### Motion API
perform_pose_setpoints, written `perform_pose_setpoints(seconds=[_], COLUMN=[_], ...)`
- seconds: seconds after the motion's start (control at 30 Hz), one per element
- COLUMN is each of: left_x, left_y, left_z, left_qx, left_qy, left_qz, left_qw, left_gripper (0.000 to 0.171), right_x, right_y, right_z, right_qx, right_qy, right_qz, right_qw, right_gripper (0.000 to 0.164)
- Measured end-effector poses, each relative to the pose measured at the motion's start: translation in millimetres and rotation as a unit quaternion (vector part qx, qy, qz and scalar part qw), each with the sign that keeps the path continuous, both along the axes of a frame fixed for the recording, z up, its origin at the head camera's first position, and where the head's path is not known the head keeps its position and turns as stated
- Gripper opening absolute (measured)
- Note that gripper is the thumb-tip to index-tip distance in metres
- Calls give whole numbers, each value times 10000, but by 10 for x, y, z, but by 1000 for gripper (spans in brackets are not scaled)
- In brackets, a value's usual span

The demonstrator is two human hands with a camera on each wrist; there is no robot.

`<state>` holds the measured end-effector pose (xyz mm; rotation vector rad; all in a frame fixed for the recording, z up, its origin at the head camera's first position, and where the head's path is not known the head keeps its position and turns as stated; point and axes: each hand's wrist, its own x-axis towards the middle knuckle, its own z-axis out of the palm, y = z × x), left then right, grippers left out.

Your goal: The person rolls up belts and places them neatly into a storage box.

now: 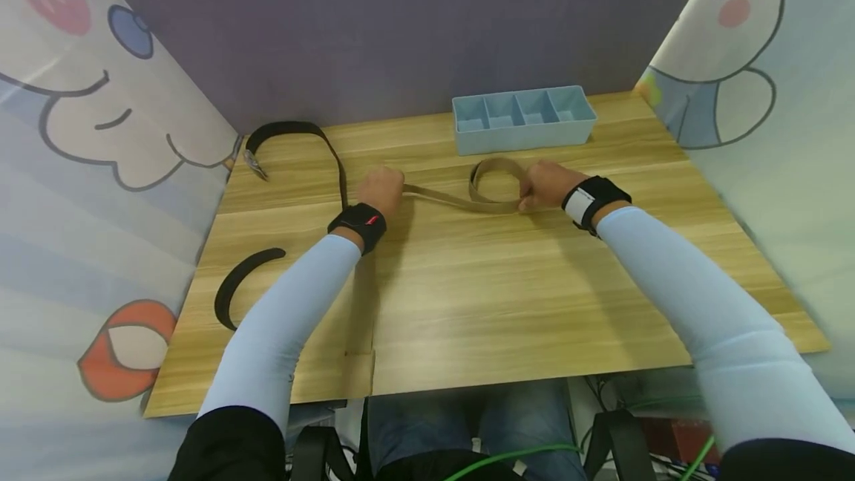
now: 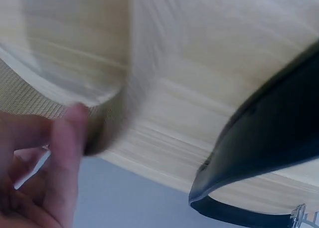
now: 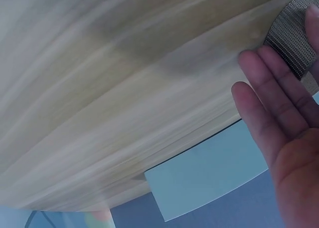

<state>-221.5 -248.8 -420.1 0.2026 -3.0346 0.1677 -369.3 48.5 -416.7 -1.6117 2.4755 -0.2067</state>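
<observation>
A tan woven belt (image 1: 441,197) stretches between my two hands, with its right part curled into a loop on the table. My left hand (image 1: 382,188) pinches it between thumb and fingertips; in the left wrist view a blurred stretch of the belt (image 2: 112,113) curves away past the fingers. At the loop's right side, my right hand (image 1: 551,182) holds the belt, thumb on the weave and the other fingers fairly straight in the right wrist view. Left of my left hand lies a black belt (image 1: 337,162) with a metal buckle (image 1: 254,164), partly hidden by my arm.
A light blue tray (image 1: 524,141) with several compartments stands at the back of the wooden table (image 1: 508,303), behind the loop. A black belt end (image 1: 230,295) curves beside my left forearm. A grey wall (image 1: 401,28) rises behind the table; printed cloth hangs on both sides.
</observation>
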Motion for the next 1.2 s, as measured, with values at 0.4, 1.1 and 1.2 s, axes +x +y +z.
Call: perform_pose_setpoints(seconds=[0.4,1.1,1.2], left_x=[-25,22,-21], left_y=[2,295,243], left_z=[6,-105,-80], left_qx=[510,1898,2256], left_qy=[-145,-490,-509], left_qz=[-194,1420,1586], left_qw=[9984,9703,9599], left_gripper=[22,64,59], right_x=[107,218,236], right_y=[9,97,108], right_z=[-14,85,83], right_qx=[-86,296,345], right_qy=[-53,-599,-691], right_qz=[409,168,154], right_qw=[9991,9976,9969], right_gripper=[15,26,28])
